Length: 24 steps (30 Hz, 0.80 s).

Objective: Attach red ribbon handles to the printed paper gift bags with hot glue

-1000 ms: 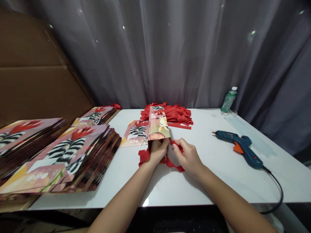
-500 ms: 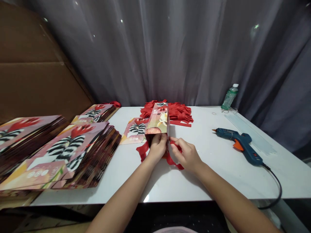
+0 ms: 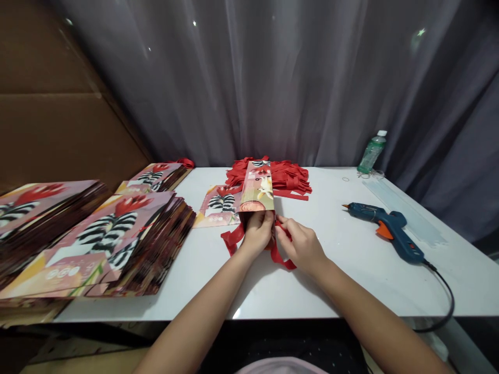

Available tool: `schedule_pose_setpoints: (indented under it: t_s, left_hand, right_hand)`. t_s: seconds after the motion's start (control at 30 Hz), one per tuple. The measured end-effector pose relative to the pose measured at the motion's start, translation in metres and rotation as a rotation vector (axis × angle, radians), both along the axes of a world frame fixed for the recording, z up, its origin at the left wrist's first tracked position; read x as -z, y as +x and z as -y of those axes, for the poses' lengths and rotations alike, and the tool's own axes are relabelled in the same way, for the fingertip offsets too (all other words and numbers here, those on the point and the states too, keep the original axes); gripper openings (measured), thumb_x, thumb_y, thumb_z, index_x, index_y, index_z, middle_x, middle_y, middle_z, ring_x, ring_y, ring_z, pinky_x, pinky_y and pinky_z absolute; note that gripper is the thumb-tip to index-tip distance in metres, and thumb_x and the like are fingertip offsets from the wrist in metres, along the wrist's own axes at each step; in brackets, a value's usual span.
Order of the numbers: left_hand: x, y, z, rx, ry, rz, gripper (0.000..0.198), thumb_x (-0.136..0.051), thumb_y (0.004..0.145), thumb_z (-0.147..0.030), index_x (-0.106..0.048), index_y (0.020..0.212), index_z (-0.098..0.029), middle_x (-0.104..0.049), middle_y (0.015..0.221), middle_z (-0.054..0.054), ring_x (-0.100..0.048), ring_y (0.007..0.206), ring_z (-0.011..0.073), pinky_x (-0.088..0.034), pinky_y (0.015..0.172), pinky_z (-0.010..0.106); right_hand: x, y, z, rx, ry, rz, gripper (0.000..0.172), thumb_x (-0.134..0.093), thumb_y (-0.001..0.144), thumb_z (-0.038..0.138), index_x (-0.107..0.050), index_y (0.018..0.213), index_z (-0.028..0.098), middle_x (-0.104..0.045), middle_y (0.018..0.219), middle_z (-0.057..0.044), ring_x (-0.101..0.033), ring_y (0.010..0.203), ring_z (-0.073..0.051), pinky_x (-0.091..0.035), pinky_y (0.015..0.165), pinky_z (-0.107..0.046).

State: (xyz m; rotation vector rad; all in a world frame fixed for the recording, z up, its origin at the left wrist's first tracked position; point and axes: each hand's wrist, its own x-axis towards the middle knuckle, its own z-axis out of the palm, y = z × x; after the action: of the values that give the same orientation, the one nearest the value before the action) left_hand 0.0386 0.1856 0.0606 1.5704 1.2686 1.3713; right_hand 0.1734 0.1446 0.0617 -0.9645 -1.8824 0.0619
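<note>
A printed paper gift bag [image 3: 257, 193] lies on its narrow side in the middle, its mouth facing me. My left hand [image 3: 258, 231] reaches into the mouth, fingers closed by the bag's right wall; the fingertips are partly hidden inside. Just outside that wall, my right hand [image 3: 302, 241] pinches a red ribbon [image 3: 284, 259] against the bag. One ribbon end hangs below the right hand. Another red ribbon length [image 3: 230, 238] curls out on the left of the mouth. Behind the bag lies a pile of red ribbons [image 3: 290, 177].
Stacks of flat printed bags [image 3: 113, 234] fill the left side, beside a cardboard box [image 3: 50, 104]. A single flat bag [image 3: 218, 205] lies left of centre. At right are a blue glue gun [image 3: 390, 228] with a cord, clear glue sticks [image 3: 405, 213] and a bottle [image 3: 372, 152].
The view has shifted slightly. The bag's mouth has turned a little, and my left fingers sit closer to its right edge. My right hand keeps its pinch on the ribbon.
</note>
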Motion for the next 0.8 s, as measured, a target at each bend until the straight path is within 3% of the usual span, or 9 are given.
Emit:
schedule_pose_setpoints:
  t_s: [0.23,0.47,0.7,0.8]
  left_hand:
    - [-0.006,0.005,-0.001,0.063,-0.002,-0.032,0.042,-0.049,0.084,-0.058,-0.061,0.071,-0.020,-0.069,0.077,0.005,-0.063,0.086,0.0233,-0.052,0.078,0.032]
    - [-0.008,0.011,0.004,0.063,-0.003,0.012,0.037,-0.049,0.085,-0.054,-0.063,0.086,-0.020,-0.069,0.089,0.005,-0.062,0.097,0.0231,-0.050,0.087,0.033]
    - [-0.006,0.016,0.006,0.107,-0.048,0.054,0.045,-0.053,0.078,-0.065,-0.054,0.073,-0.020,-0.057,0.062,0.000,-0.059,0.067,0.0181,-0.050,0.064,0.030]
    - [-0.006,0.017,0.006,0.141,-0.060,0.059,0.046,-0.054,0.076,-0.066,-0.052,0.074,-0.020,-0.058,0.064,0.001,-0.058,0.066,0.0180,-0.049,0.062,0.030]
  right_hand:
    - [-0.010,0.001,0.004,0.015,-0.143,0.003,0.022,-0.042,0.094,0.021,-0.053,0.075,0.022,-0.064,0.069,-0.003,-0.058,0.057,-0.016,-0.043,0.057,-0.027]
    - [-0.010,0.011,-0.003,0.040,-0.170,-0.001,0.022,-0.047,0.093,0.028,-0.050,0.072,0.022,-0.063,0.071,-0.005,-0.057,0.062,-0.018,-0.040,0.059,-0.028]
    - [-0.017,0.024,-0.011,0.027,-0.331,-0.060,0.042,-0.063,0.085,0.044,-0.039,0.058,0.022,-0.050,0.053,0.004,-0.043,0.050,-0.013,-0.033,0.051,-0.026]
    - [-0.019,0.026,-0.012,0.015,-0.415,-0.065,0.047,-0.063,0.082,0.047,-0.035,0.054,0.022,-0.042,0.048,0.006,-0.037,0.048,-0.011,-0.028,0.047,-0.025]
